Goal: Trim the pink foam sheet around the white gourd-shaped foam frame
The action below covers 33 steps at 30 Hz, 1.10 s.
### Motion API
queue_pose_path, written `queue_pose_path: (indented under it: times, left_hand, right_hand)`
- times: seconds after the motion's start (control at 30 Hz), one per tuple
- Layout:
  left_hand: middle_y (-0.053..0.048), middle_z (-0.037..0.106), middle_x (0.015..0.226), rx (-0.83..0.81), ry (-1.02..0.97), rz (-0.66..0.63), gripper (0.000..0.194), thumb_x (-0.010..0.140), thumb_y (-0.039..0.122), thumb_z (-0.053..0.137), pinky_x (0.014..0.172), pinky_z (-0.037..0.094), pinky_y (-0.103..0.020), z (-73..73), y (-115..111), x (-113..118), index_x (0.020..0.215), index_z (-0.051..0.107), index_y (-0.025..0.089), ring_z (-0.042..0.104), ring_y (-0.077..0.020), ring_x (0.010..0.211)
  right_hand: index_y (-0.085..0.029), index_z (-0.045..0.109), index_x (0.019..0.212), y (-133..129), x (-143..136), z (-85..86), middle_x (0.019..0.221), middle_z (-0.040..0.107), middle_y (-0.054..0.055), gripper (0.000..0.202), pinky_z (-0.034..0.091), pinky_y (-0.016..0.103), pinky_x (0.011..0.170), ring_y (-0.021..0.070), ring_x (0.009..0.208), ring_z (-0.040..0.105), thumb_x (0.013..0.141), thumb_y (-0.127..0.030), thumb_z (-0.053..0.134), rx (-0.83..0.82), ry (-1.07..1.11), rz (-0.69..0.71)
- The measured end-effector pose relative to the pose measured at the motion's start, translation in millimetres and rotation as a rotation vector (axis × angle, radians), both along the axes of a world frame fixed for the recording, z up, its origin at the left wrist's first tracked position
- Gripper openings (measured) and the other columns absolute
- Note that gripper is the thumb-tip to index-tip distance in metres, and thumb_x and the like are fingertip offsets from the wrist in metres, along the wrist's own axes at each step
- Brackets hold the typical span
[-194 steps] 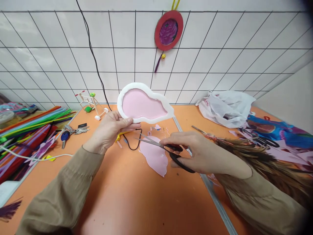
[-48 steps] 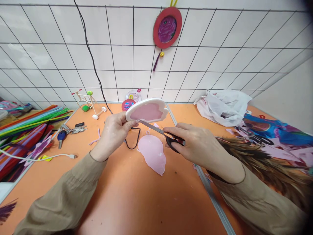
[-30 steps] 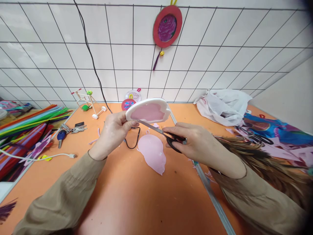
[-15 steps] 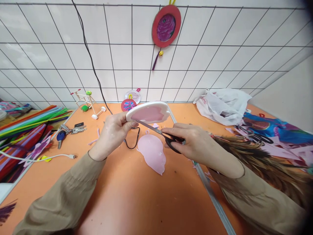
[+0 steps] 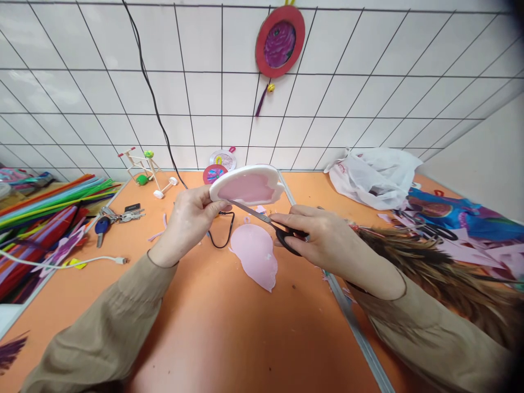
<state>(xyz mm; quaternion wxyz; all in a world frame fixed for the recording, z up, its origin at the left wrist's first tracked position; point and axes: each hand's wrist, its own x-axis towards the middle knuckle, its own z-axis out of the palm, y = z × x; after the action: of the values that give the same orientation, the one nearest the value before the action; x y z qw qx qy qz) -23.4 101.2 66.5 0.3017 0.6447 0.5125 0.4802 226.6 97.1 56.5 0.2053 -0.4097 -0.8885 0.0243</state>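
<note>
Scissor work above an orange desk (image 5: 229,338). Nearest, at the middle of the desk, a pink cutout (image 5: 256,256) lies flat, rounded toward the far edge and tapering to a point toward the near edge. Beyond and to the right of it, the right hand (image 5: 327,234) is closed about the handles of black scissors (image 5: 268,219). Their blades slant up to the left and end just beside the left hand (image 5: 190,221); they show as one narrow line, and whether they stand slightly apart cannot be told. The left hand pinches the left end of a white-edged pink shape (image 5: 248,186), which is held raised, between the cutout and the desk's far edge. Good practice at this step would be a firm pinch, fingers well back from the blade points, and short, shallow bites along the edge; a deep bite could notch the rim (image 5: 239,173). The shape is tilted and so appears foreshortened: a smooth pink panel within a thick white border, rounded at the left, irregular at the right. Behind it, near the desk's far edge, a red disc (image 5: 215,174) partly overlaps a white disc (image 5: 223,159).
</note>
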Motion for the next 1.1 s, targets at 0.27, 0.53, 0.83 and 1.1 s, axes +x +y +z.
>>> queue_pose_path:
  times: [0.27,0.53,0.83,1.1]
  left_hand:
    - [-0.005,0.08,0.08,-0.02,-0.036,-0.024,0.011,0.08,0.027,0.071,0.078,0.061,-0.036,-1.8,2,0,0.082,0.076,0.018,0.076,-0.025,0.082]
    - [-0.008,0.08,0.08,-0.036,-0.136,0.022,0.015,0.077,0.028,0.075,0.081,0.061,-0.038,1.7,4,-7,0.085,0.075,0.015,0.077,-0.0271,0.083]
    - [-0.008,0.078,0.079,-0.01,-0.374,0.086,0.019,0.073,0.029,0.081,0.089,0.062,-0.045,12.4,3,-11,0.081,0.071,0.015,0.077,-0.0326,0.094]
    - [-0.009,0.08,0.075,-0.229,-0.624,-0.069,0.027,0.065,0.03,0.087,0.086,0.064,-0.037,-3.8,4,1,0.083,0.075,0.013,0.079,-0.0273,0.082]
  right_hand:
    - [-0.025,0.074,0.098,0,0,-1.1,0.077,0.064,0.003,0.026,0.028,0.025,0.052,0.0147,0.062,0.056,0.087,-0.015,0.053,0.06,-0.051,-0.028]
    - [-0.022,0.071,0.096,-4,3,11.1,0.074,0.067,0.0,0.021,0.038,0.026,0.06,0.0146,0.064,0.057,0.083,-0.013,0.058,-0.11,0.075,0.063]
    - [-0.021,0.064,0.096,-34,-42,-19.7,0.08,0.07,-0.002,0.016,0.037,0.026,0.064,0.0152,0.073,0.057,0.081,-0.014,0.065,-0.643,-0.231,0.397]
    - [-0.017,0.065,0.085,-56,-61,-52.2,0.085,0.07,0.006,0.01,0.026,0.034,0.057,0.0199,0.076,0.056,0.085,-0.027,0.062,-0.322,-0.468,0.545]
